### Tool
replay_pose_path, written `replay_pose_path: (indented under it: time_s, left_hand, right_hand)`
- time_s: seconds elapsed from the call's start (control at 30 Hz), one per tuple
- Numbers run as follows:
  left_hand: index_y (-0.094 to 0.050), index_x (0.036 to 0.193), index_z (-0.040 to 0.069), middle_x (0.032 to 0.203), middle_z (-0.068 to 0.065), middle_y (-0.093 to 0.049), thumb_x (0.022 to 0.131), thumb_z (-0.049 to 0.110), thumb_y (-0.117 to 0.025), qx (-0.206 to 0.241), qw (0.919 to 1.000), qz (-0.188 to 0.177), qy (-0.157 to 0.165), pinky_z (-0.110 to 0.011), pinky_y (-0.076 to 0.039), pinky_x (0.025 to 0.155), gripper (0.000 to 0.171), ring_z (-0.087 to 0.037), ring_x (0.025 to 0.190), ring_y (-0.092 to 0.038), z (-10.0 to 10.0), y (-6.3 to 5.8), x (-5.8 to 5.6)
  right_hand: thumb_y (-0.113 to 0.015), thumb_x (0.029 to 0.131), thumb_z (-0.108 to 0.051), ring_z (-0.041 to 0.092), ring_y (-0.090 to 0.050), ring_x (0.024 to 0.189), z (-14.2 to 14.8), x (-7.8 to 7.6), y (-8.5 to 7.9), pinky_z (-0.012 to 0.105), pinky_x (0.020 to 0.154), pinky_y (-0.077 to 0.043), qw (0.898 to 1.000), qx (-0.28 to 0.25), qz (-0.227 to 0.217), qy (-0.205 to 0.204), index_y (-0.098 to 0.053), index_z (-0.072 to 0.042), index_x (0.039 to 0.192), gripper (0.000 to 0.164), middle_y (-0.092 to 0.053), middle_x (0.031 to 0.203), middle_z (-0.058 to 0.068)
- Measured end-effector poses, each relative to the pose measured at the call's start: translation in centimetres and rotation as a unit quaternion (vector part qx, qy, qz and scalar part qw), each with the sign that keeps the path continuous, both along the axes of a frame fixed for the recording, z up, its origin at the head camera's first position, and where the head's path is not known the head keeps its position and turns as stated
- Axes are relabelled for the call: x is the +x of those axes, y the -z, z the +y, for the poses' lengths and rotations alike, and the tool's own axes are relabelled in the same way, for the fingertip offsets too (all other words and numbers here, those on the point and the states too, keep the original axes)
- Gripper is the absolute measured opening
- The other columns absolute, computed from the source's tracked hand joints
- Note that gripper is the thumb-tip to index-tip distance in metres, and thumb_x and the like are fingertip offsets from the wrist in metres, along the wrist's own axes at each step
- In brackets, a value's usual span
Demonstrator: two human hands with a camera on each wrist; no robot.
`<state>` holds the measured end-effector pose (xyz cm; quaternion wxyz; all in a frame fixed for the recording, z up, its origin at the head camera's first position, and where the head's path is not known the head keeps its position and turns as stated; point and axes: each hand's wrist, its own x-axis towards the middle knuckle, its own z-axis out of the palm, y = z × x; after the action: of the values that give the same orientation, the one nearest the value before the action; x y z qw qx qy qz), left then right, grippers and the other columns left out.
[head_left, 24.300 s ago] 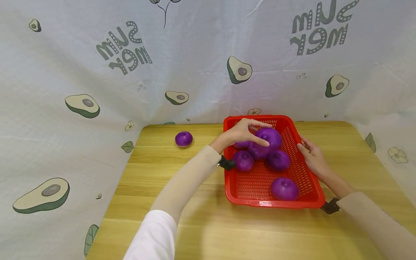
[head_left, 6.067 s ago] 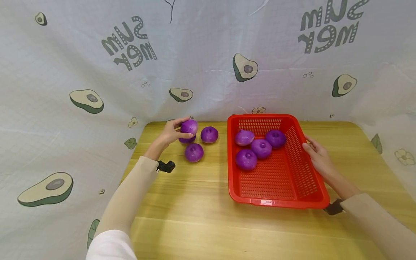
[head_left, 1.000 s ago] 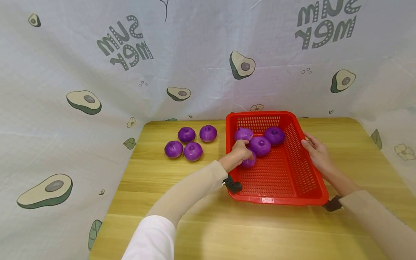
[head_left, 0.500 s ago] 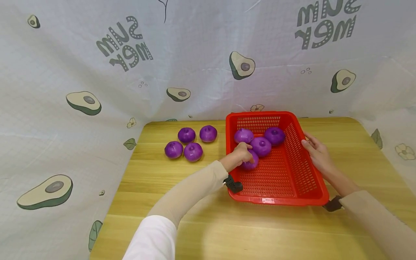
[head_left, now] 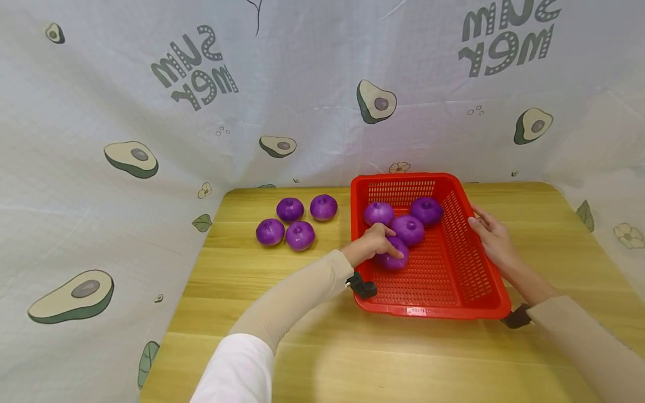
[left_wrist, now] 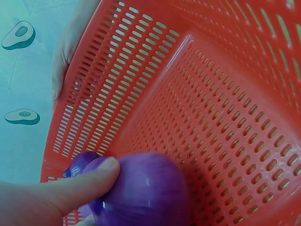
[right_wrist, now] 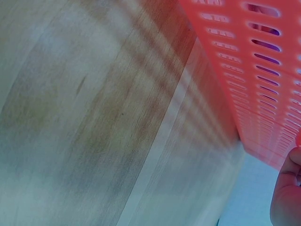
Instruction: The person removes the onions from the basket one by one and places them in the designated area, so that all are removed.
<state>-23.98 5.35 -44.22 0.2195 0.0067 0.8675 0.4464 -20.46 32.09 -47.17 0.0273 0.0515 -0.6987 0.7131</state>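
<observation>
With thumb and fingers around it, my left hand (head_left: 372, 242) grips a purple onion (head_left: 395, 258) at the left side inside the red plastic basket (head_left: 428, 311). The left wrist view shows the thumb pressed on that onion (left_wrist: 148, 193), close over the perforated floor. Three more onions lie behind it in the basket: a back-left onion (head_left: 379, 214), a middle onion (head_left: 409, 230) and a back-right onion (head_left: 426, 211). My right hand (head_left: 492, 238) holds the basket's right rim, thumb on top and fingers outside; the right wrist view catches part of this hand (right_wrist: 287, 200) beside the basket wall.
Left of the basket, several onions (head_left: 300, 235) form a close group on the wooden table (head_left: 322, 347). A pale cloth (head_left: 312, 73) printed with avocados hangs behind and to the sides of the table.
Since 24 s ago, onions on the table have grown from one to several, one carried by my left hand. In the last second, the gripped onion has shifted right and nearer, and the middle onion slightly right.
</observation>
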Motion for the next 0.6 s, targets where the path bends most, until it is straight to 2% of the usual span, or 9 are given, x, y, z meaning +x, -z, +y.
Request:
replay_pose_path:
  time_s: [0.17, 0.37, 0.6]
  left_hand:
    - [-0.069, 0.123, 0.001, 0.129, -0.01, -0.063, 0.073, 0.005, -0.089, 0.016, 0.9993, 0.0, 0.035, -0.024, -0.046, 0.1, 0.054, -0.019, 0.119, -0.056, -0.1, -0.6, 0.2]
    - [-0.066, 0.126, -0.002, 0.131, -0.014, -0.06, 0.078, 0.004, -0.086, 0.067, 0.9952, -0.01, 0.071, -0.027, -0.044, 0.105, 0.053, -0.022, 0.124, -0.054, -0.1, -1.7, 0.3]
    - [-0.068, 0.128, 0.005, 0.137, -0.012, -0.059, 0.08, 0.01, -0.085, 0.087, 0.9906, -0.012, 0.105, -0.035, -0.045, 0.105, 0.051, -0.023, 0.124, -0.054, -0.7, -2.8, 0.0]
  right_hand:
    - [-0.05, 0.106, -0.017, 0.003, -0.064, 0.078, 0.0, 0.0, -0.1, 0.016, 0.064, -0.055, 1.0, 0.013, 0.0, 0.003, -0.019, 0.003, 0.156, 0.062, -0.058, 0.093, -0.005]
    - [-0.049, 0.106, -0.017, 0.002, -0.063, 0.078, 0.0, -0.1, -0.2, 0.015, 0.064, -0.054, 1.0, 0.025, -0.002, 0.009, -0.02, 0.003, 0.156, 0.062, -0.057, 0.093, -0.007]
    - [-0.048, 0.106, -0.015, 0.001, -0.062, 0.078, 0.0, 0.0, -0.2, 0.015, 0.064, -0.054, 0.999, 0.036, -0.002, 0.015, -0.018, 0.005, 0.156, 0.061, -0.058, 0.091, -0.008]
